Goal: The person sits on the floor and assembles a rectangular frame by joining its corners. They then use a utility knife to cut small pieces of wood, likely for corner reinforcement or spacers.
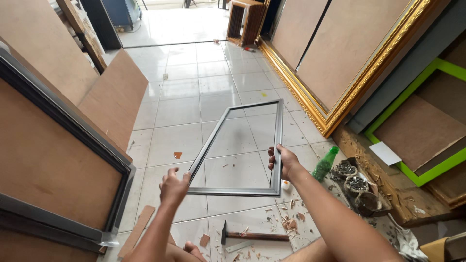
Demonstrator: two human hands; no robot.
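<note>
Both hands grip the grey picture frame [241, 148], which I hold up over the tiled floor [179, 97], tilted so its far end rises away from me. My left hand [174, 187] is closed on the near left corner, fingers curled around the rail from outside. My right hand [285, 162] is wrapped around the right rail a little beyond its near corner, thumb on the inside edge.

To hold it well, I judge that the two grips should stay on opposite rails, as they are, so the thin frame does not twist or rack at its joints. Firm pressure on the rails, not on the open middle, seems wise; whether glass sits in it I cannot tell.

Both forearms reach forward from the near edge of the view, the right one [335, 218] coming in steeply from the near right, the left rising almost straight up from below. Wrists are roughly level.

Near me on the floor lies a hammer [252, 236] among wood chips. A green bottle [325, 164] stands just right of my right hand. A large gilt frame [340, 82] leans on the right, and brown boards [58, 165] on the left.
</note>
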